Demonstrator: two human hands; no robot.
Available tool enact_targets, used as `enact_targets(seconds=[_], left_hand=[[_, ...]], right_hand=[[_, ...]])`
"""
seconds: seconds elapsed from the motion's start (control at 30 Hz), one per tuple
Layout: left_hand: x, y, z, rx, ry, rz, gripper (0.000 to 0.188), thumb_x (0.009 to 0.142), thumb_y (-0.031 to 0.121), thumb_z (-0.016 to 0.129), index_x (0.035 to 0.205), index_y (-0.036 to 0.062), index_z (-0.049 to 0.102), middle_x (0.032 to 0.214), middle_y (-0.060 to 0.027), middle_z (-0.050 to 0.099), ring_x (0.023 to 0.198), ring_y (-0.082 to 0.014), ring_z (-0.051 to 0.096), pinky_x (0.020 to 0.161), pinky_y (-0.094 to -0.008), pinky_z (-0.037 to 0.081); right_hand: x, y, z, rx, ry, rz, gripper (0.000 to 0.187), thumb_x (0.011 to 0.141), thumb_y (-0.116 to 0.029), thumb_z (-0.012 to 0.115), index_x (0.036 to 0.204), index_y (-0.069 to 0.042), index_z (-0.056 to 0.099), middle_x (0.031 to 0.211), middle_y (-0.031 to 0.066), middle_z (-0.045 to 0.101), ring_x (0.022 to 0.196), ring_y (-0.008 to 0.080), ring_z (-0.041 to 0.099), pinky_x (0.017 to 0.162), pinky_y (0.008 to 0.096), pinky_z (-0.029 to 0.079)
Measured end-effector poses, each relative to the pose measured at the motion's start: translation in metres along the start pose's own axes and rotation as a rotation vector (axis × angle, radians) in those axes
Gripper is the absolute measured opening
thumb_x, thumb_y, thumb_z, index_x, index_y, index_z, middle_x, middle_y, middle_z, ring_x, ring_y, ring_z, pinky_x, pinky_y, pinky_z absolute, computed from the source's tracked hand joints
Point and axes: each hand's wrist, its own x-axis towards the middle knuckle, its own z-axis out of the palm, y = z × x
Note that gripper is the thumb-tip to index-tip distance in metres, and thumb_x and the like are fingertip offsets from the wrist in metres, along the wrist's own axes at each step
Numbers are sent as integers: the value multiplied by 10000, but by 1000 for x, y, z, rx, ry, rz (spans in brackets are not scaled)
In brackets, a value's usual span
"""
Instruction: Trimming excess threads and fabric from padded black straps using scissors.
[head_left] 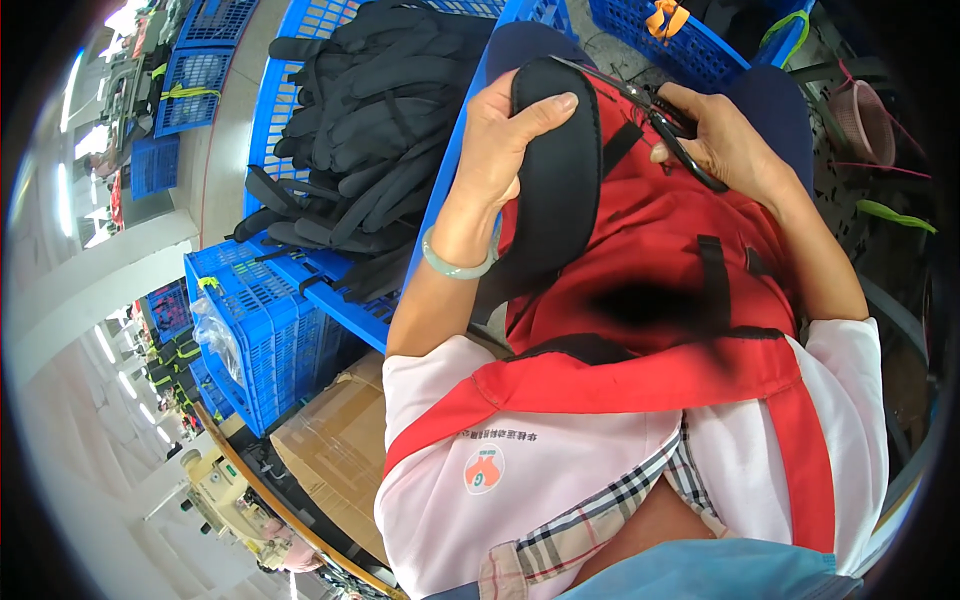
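One left hand (495, 140) and one right hand (725, 145), one pair of scissors (655, 115), one single black strap (555, 180).
Counted besides: one pale bangle (458, 270) near the dial's centre; one orange strip (667, 20) at one o'clock; one pink basket (863, 122) at two; one loose green strip (895, 215) between two and three; one cardboard box (335, 430) between seven and eight; one cream sewing machine (220, 495) at eight. The piled black straps (390, 130) at eleven are many, overlapping too closely for a count; the stacked blue crates (265, 345) at nine also cannot be numbered surely.
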Motion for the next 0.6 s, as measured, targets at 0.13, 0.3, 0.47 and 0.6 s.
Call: enact_targets(seconds=[0.13,0.3,0.47,0.6], left_hand=[[1,0,2,19,-24,-25,196,808,36,728,992,-1,672,889,-46,690,770,-107,647,708,-235,530],[-3,0,-1,37,-61,-32,187,813,25,714,993,-1,670,872,-44,693,760,-112,655,712,-235,532],[-3,7,-5,-120,-40,14,151,828,12,687,977,-3,663,859,-64,695,747,-136,674,688,-257,558],[-3,11,-7,-191,-39,46,145,861,40,667,999,1,646,871,-73,692,733,-141,676,666,-267,570]], right_hand=[[0,1,-7,-78,-3,-39,505,809,-417,738,922,34,543,649,96,357,617,181,350,564,343,343],[6,8,-8,100,-106,-46,480,812,-397,746,924,29,556,659,34,348,639,125,352,568,316,328],[-1,19,10,256,-35,-27,518,857,-485,676,926,2,512,730,7,310,687,121,333,599,279,322],[-4,19,24,286,17,-83,529,848,-497,684,947,-7,513,763,-5,360,700,110,353,618,261,333]])
